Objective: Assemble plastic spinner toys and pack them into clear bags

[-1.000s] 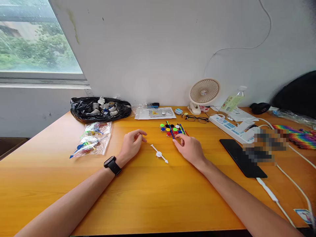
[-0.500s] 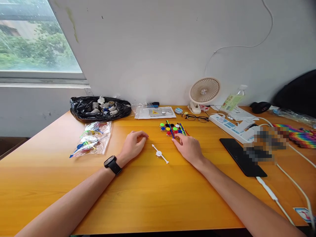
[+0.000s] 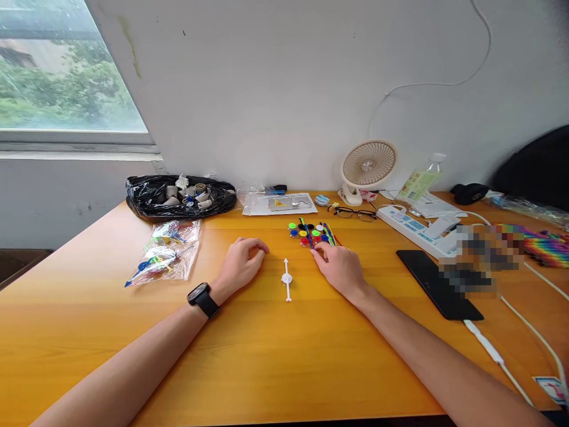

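Observation:
A white plastic spinner arrow (image 3: pixel 287 279) on a round base lies on the table between my hands, its head pointing away from me. My left hand (image 3: pixel 242 261) rests to its left, fingers loosely bent, thumb a little apart, holding nothing. Right of the spinner, my right hand (image 3: pixel 340 270) rests with curled fingers and the thumb slightly apart; I see nothing held. Its fingertips are beside a cluster of coloured round spinner bases (image 3: pixel 304 233) and a blue arrow (image 3: pixel 307 235). Whether they touch the arrow I cannot tell. More coloured arrows (image 3: pixel 329 233) lie at the cluster's right.
Left stand a clear bag of coloured spinner parts (image 3: pixel 166 252) and a black plastic bag (image 3: pixel 142 198) with cardboard tubes. At the back are a white sheet (image 3: pixel 255 204), glasses (image 3: pixel 354 212) and a fan (image 3: pixel 368 163). Right lie a power strip (image 3: pixel 411 228), a phone (image 3: pixel 431 279) and cables.
The white arrow has turned: its head pointed to the upper left before and now points nearly straight away from me. Both hands have stayed almost in place.

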`<state>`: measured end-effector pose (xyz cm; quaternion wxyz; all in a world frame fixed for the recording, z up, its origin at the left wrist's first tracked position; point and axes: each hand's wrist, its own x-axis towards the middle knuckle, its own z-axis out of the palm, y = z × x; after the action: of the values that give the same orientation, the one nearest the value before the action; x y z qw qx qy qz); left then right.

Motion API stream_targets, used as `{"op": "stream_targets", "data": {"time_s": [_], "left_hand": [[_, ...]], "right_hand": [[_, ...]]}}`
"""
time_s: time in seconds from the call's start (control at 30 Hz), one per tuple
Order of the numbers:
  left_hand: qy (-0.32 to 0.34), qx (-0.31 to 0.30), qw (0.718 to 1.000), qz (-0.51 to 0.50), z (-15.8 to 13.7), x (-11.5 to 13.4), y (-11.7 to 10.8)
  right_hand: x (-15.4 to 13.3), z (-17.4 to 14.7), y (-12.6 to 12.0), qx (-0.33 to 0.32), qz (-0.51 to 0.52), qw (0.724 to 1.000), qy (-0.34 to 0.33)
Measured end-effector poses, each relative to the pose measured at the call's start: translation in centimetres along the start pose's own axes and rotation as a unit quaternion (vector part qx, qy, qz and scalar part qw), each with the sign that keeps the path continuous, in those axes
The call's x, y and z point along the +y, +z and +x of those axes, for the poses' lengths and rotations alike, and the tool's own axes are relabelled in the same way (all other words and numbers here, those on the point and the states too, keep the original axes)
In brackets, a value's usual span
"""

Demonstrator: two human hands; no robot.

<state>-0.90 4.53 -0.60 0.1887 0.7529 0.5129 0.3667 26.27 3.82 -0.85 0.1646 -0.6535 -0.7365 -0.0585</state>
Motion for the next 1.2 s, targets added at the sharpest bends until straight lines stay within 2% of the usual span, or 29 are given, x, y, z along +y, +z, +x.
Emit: {"op": "stream_targets", "data": {"time_s": [0.47,0.93,1.2], "left_hand": [[0.002,-0.006,1.000,0.007,0.1,-0.3,0.3],[0.007,-0.005,1.000,0.013,0.1,0.2,0.1],[0.004,-0.006,1.000,0.006,0.1,0.2,0.0]], "right_hand": [[-1.0,0.1,0.1,0.011,-0.047,0.999,0.000],[-0.8,0.0,0.5,0.029,-0.042,0.999,0.002],[-0.4,0.2,-0.3,0.077,0.037,0.995,0.044]]}}
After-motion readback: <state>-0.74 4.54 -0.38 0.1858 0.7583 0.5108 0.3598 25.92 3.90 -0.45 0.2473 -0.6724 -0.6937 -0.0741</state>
